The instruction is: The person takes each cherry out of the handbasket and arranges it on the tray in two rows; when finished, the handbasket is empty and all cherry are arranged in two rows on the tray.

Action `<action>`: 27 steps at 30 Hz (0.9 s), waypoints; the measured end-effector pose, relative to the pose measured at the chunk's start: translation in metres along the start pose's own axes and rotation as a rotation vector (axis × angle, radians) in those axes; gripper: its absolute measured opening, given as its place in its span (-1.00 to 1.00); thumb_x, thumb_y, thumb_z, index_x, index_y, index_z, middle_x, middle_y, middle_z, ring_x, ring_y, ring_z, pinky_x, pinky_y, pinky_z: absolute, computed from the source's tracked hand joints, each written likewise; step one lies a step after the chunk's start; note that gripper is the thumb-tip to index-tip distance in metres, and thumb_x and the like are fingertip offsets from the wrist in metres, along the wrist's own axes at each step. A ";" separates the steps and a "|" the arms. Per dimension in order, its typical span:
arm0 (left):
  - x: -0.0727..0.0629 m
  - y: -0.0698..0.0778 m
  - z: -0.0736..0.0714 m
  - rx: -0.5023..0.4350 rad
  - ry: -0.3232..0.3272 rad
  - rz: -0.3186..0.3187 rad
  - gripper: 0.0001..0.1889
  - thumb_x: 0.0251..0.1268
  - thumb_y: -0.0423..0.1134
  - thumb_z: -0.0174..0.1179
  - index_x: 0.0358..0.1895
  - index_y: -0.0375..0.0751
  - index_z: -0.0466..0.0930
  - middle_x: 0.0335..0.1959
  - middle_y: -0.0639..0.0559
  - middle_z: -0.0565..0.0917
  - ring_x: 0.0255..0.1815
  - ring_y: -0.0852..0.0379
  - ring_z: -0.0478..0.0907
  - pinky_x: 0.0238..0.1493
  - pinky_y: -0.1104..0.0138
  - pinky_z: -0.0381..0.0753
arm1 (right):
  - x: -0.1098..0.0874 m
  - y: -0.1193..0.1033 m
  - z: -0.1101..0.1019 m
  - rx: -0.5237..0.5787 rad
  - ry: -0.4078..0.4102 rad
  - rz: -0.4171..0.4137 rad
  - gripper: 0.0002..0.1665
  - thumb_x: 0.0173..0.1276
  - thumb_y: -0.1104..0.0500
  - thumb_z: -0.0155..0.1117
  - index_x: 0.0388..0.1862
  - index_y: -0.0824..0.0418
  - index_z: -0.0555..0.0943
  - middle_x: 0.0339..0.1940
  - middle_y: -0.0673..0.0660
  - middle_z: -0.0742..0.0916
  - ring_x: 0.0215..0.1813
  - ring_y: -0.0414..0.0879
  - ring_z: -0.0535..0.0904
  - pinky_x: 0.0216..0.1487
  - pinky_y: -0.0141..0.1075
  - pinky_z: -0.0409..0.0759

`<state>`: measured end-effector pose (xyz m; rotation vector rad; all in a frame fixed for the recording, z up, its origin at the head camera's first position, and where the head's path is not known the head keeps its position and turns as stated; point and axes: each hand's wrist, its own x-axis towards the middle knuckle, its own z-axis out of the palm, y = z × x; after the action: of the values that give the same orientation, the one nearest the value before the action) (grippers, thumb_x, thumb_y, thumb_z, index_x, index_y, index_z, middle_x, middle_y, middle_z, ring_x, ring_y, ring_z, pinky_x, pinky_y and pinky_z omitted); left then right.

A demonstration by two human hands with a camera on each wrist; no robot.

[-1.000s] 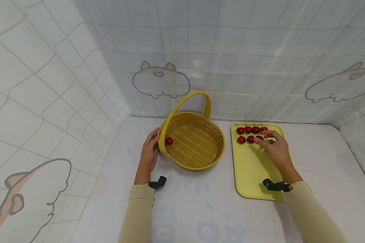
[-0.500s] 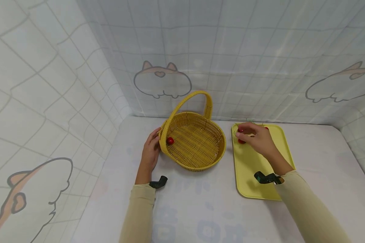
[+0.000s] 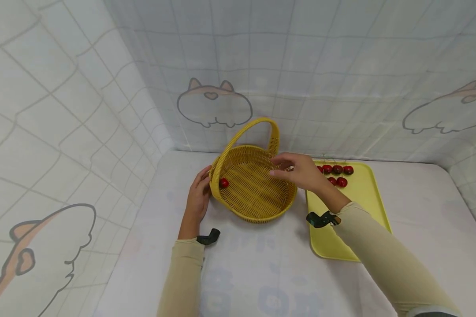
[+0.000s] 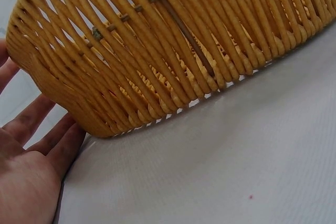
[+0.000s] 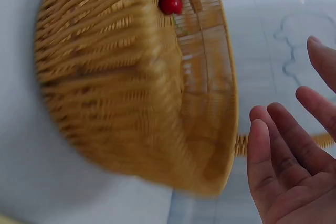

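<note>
The yellow wicker basket (image 3: pixel 258 215) stands on the table, its tall arched handle (image 3: pixel 238 136) rising over it. One red cherry (image 3: pixel 224 182) lies inside at the left; in the right wrist view that cherry (image 5: pixel 171 3) shows its green stem. My left hand (image 3: pixel 198 198) rests against the basket's outer left side, fairly straight fingers (image 4: pixel 65 148) touching the wicker wall. Over the basket's right rim hovers my right hand (image 3: pixel 299 171). Its fingers (image 5: pixel 260 150) are spread and loosely bent, with nothing seen between them.
To the basket's right lies a yellow tray (image 3: pixel 361 220). Several stemmed cherries (image 3: pixel 337 169) sit in rows near its far end, partly hidden by my right forearm. A white grid-patterned sheet (image 3: pixel 325 88) hangs close behind the basket and tray.
My right hand has moved left from above the cherries on the tray to over the basket's right rim. My left hand has stayed at the basket.
</note>
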<state>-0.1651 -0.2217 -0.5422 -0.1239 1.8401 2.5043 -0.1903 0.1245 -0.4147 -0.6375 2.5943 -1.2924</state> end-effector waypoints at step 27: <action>-0.003 -0.001 0.004 0.010 -0.020 -0.001 -0.52 0.58 0.02 0.07 0.48 0.10 0.40 0.48 0.03 0.40 0.50 0.08 0.35 0.40 0.35 0.43 | 0.078 -0.029 0.074 -0.145 -0.269 -0.041 -0.42 0.31 -0.13 0.48 0.25 0.06 0.66 -0.14 0.01 0.84 -0.06 -0.13 0.75 0.02 -0.19 0.69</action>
<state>-0.1618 -0.2175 -0.5417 -0.0989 1.8442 2.4859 -0.2262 0.0212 -0.4339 -0.8306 2.4772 -0.9593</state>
